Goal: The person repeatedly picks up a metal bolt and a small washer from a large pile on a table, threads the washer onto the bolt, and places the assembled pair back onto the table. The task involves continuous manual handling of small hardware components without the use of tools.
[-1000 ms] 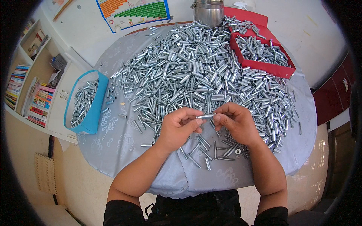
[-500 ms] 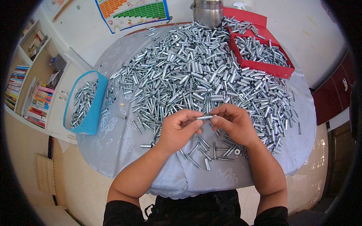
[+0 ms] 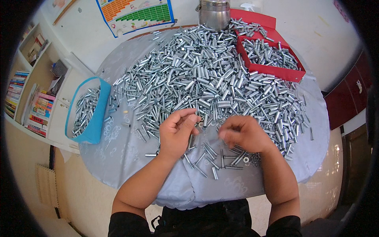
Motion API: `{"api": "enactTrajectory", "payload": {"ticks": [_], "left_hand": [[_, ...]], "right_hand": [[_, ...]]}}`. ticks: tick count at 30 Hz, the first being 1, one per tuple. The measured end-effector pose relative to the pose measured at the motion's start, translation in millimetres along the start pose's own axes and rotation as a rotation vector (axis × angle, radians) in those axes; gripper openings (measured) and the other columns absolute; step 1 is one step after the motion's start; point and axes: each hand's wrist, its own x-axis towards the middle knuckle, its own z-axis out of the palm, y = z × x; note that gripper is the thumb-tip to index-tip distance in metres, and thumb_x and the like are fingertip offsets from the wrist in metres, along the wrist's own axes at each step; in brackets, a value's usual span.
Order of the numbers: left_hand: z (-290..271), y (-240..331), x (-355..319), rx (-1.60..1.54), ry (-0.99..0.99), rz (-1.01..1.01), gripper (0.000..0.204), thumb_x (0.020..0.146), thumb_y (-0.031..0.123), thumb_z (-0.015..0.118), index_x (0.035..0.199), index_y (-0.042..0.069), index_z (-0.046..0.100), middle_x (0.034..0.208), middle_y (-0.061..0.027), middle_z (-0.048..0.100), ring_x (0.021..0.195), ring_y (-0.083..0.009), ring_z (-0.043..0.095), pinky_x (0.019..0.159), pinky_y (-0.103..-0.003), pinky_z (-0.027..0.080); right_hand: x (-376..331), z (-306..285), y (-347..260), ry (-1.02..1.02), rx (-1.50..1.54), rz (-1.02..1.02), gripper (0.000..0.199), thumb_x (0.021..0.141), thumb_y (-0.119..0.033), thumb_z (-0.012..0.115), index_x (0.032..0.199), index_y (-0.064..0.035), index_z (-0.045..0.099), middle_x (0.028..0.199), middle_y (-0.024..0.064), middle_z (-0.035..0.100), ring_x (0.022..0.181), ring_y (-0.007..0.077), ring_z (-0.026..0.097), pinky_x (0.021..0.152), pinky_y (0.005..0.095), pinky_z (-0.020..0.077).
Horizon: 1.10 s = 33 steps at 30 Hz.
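My left hand (image 3: 177, 130) is over the near edge of a big heap of silvery metal sleeves and bolts (image 3: 189, 75). Its thumb and fingers are pinched together, and a small ring-like metal end shows by the fingertips; whether it is held or lies behind them I cannot make out. To its right, my right hand (image 3: 241, 133) is curled and smeared by motion, so its fingertips are unclear. Between and below the hands lie loose thin bolts (image 3: 210, 149), a short metal sleeve (image 3: 214, 173) and a washer (image 3: 246, 160) beside several small nuts or washers (image 3: 255, 158).
A blue fabric bin (image 3: 93, 130) with metal pieces stands at the left. At the back right sits a red box (image 3: 276, 72) filled with metal parts, near a steel pot (image 3: 214, 17). A grey tablecloth (image 3: 130, 170) covers the round table; a bookshelf (image 3: 35, 79) is further left.
My hands have moved apart. The metal sleeve piece held between them is no longer visible there. My left hand shifted left and turned; my right hand drew slightly down, blurring.
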Motion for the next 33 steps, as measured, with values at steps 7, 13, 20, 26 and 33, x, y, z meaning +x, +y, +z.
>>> {"api": "enactTrajectory", "payload": {"ticks": [7, 13, 20, 26, 33], "left_hand": [[1.9, 0.4, 1.2, -0.007, 0.048, 0.036, 0.02, 0.095, 0.01, 0.059, 0.111, -0.001, 0.063, 0.091, -0.0103, 0.07, 0.064, -0.0102, 0.062, 0.06, -0.023, 0.051], [1.3, 1.4, 1.1, -0.025, 0.069, 0.043, 0.018, 0.095, 0.008, 0.059, 0.109, -0.002, 0.064, 0.09, -0.0103, 0.07, 0.064, -0.0099, 0.061, 0.06, -0.022, 0.051], [-4.6, 1.2, 5.5, 0.028, 0.137, 0.083, 0.017, 0.094, 0.007, 0.06, 0.107, -0.001, 0.065, 0.089, -0.0101, 0.07, 0.066, -0.0096, 0.06, 0.061, -0.023, 0.05], [-15.4, -3.7, 12.4, 0.28, 0.148, 0.185, 0.015, 0.088, 0.005, 0.065, 0.102, 0.002, 0.069, 0.09, -0.0059, 0.07, 0.072, -0.0092, 0.06, 0.065, -0.024, 0.048], [-9.3, 0.7, 13.4, 0.89, -0.174, 0.593, 0.025, 0.077, 0.009, 0.071, 0.101, 0.01, 0.072, 0.102, -0.0062, 0.067, 0.094, -0.0263, 0.057, 0.086, -0.038, 0.044]], "right_hand": [[11.7, -15.0, -9.3, 0.622, 0.66, -0.406, 0.056, 0.104, -0.032, 0.041, 0.146, 0.0019, 0.026, 0.131, 0.0237, 0.054, 0.113, 0.0301, 0.061, 0.095, 0.0372, 0.0502], [14.3, -14.0, 6.9, 0.585, 0.52, -0.291, 0.035, 0.102, -0.016, 0.045, 0.129, 0.005, 0.052, 0.122, 0.021, 0.062, 0.11, 0.0286, 0.063, 0.093, 0.0362, 0.0522], [13.0, -13.6, 10.7, 0.566, 0.42, -0.28, 0.03, 0.101, -0.014, 0.047, 0.122, 0.0052, 0.056, 0.111, 0.0192, 0.067, 0.1, 0.0254, 0.068, 0.086, 0.0336, 0.0555], [12.6, -12.3, 10.9, 0.611, 0.381, -0.25, 0.024, 0.1, -0.011, 0.048, 0.115, 0.0049, 0.06, 0.1, 0.016, 0.069, 0.088, 0.0221, 0.07, 0.079, 0.0319, 0.0574], [11.0, -4.7, 12.7, 0.518, 0.225, -0.219, 0.021, 0.098, -0.009, 0.053, 0.11, 0.0054, 0.062, 0.093, 0.0128, 0.069, 0.083, 0.0183, 0.069, 0.075, 0.0291, 0.0558]]}}
